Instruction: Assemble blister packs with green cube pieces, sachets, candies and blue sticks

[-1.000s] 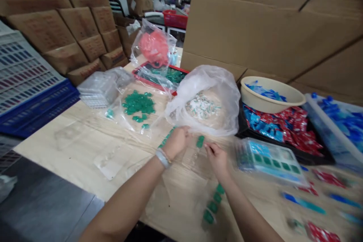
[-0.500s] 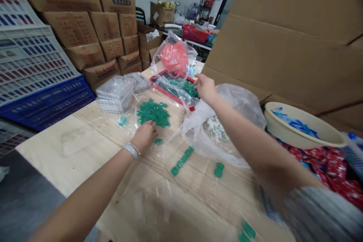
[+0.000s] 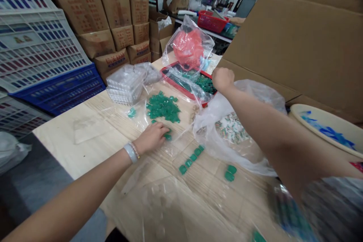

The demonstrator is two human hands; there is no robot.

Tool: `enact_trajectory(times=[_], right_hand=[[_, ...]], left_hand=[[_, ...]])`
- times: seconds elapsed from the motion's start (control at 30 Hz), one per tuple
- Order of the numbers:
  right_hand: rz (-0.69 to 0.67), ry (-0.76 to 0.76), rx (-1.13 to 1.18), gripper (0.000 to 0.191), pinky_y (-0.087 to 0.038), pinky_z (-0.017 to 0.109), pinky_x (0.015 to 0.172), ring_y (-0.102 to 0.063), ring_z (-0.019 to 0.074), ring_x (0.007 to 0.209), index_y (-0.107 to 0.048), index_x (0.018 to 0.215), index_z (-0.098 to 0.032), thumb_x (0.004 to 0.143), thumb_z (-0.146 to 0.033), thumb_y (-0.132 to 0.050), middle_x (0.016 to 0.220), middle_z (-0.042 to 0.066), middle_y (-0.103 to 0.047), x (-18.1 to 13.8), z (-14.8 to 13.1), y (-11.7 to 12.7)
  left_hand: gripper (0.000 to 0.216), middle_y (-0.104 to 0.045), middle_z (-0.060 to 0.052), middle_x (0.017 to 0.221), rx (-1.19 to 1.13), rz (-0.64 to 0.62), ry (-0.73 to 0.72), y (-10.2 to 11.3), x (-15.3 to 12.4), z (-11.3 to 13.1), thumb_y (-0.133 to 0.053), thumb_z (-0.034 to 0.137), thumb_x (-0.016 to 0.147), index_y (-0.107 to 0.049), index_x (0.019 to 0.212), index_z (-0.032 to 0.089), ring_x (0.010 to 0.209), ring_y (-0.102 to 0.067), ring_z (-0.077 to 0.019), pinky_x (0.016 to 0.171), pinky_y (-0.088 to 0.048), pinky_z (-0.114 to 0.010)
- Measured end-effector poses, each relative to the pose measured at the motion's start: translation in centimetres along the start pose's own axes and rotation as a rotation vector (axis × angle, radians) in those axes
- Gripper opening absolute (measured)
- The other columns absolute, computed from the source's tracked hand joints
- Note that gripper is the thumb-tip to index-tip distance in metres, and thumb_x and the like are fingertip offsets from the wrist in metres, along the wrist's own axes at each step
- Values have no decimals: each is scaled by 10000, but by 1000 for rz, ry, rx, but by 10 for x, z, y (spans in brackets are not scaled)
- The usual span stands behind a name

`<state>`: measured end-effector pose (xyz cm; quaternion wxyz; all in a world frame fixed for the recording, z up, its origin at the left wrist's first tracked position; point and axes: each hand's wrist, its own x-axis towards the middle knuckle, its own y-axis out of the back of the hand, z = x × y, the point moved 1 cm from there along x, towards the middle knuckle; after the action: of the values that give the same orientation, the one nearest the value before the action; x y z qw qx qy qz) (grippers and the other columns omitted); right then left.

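Both hands have moved away from the short row of green pieces (image 3: pixel 193 157) where they worked a second ago: the left hand (image 3: pixel 151 137) is back beside the green pile (image 3: pixel 163 107), and the right hand (image 3: pixel 223 78) reaches across to the far side of the bench (image 3: pixel 56 130). The left grip is bent over a couple of loose green pieces (image 3: pixel 168 137) at the pile's near edge, fingertips touching them; whether it grasps one, I cannot tell. The right grip is curled in at the right end of the red-rimmed tray (image 3: pixel 183 90), which holds more green bits; I cannot tell whether anything is inside it.

Two more green pieces (image 3: pixel 229 176) lie as a pair to the right of the row. Left of the pile stand stacked clear plastic boxes (image 3: pixel 124 85). A whitish plastic bag (image 3: pixel 210 109) with small scraps spreads under the right forearm, and a clear bag of red stuff (image 3: pixel 188 47) rests at the tray's back edge. At the right is a cream basin (image 3: pixel 296 115) with blue pieces.
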<state>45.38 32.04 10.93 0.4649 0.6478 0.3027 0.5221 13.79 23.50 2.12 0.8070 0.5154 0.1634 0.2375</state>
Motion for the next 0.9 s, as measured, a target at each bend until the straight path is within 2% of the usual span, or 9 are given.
enact_trajectory(times=[0.13, 0.3, 0.47, 0.53, 0.6, 0.67, 0.77, 0.83, 0.9], right_hand=[[47, 129, 95, 249, -372, 312, 679, -518, 196, 820, -584, 943, -136, 774, -112, -402, 949, 124, -557, -25, -35, 0], [-336, 316, 133, 199, -359, 245, 606, -532, 151, 676, -612, 704, -144, 774, -103, -430, 768, 89, -601, -85, -84, -4], [-451, 360, 295, 298, -364, 239, 606, -513, 131, 604, -579, 601, -164, 831, -287, -435, 625, 36, -578, -131, -105, -2], [-397, 293, 381, 318, -371, 247, 615, -513, 133, 599, -582, 631, -157, 849, -279, -383, 611, 33, -564, -127, -98, 0], [-281, 181, 440, 264, -382, 252, 641, -523, 136, 638, -594, 743, -139, 839, -184, -352, 670, 43, -575, -104, -82, 2], [-138, 61, 424, 237, -390, 268, 677, -533, 151, 717, -570, 914, -119, 788, -96, -371, 797, 70, -584, -67, -59, 7], [4, -26, 271, 380, -390, 336, 740, -517, 211, 868, -492, 1090, -125, 715, -78, -451, 1009, 124, -533, -14, -33, 19], [-6, -12, 184, 313, -383, 380, 761, -509, 248, 900, -536, 1029, -117, 726, -123, -460, 991, 139, -537, -1, -33, 27], [-86, 69, 204, 234, -390, 383, 753, -528, 245, 852, -586, 912, -107, 764, -152, -410, 858, 126, -569, -18, -49, 33]], left_hand=[[388, -555, -90, 994, 47, -91, 54, -4, 8, 6, -518, 173, 691, -530, 1079, 184, 941, -509, -221, 789, -383, -313], [375, -582, -112, 944, 12, -46, 143, -13, 13, 12, -528, 174, 691, -516, 1065, 148, 860, -550, -225, 763, -388, -321], [250, -567, -28, 743, -375, 142, 271, -14, 11, 6, -518, 170, 690, -539, 939, 150, 669, -526, -143, 627, -394, -250], [186, -524, 10, 659, -579, 261, 357, -8, 10, 2, -528, 167, 673, -528, 857, 144, 602, -492, -115, 573, -380, -226], [143, -493, 32, 623, -860, 326, 459, -2, 10, 0, -549, 165, 660, -500, 792, 142, 566, -482, -94, 530, -368, -204], [145, -488, 39, 624, -1212, 320, 561, 2, 9, 0, -569, 166, 657, -474, 765, 145, 547, -496, -76, 498, -361, -181], [170, -517, 30, 654, -1647, 286, 634, 4, 8, 2, -593, 134, 650, -467, 764, 151, 547, -528, -65, 482, -369, -161], [171, -551, 9, 680, -1794, 281, 630, 3, 8, 4, -598, 116, 652, -478, 769, 152, 555, -541, -69, 476, -376, -160], [155, -583, -13, 716, -1856, 300, 632, 1, 9, 7, -596, 112, 659, -484, 758, 152, 559, -544, -73, 473, -377, -163]])
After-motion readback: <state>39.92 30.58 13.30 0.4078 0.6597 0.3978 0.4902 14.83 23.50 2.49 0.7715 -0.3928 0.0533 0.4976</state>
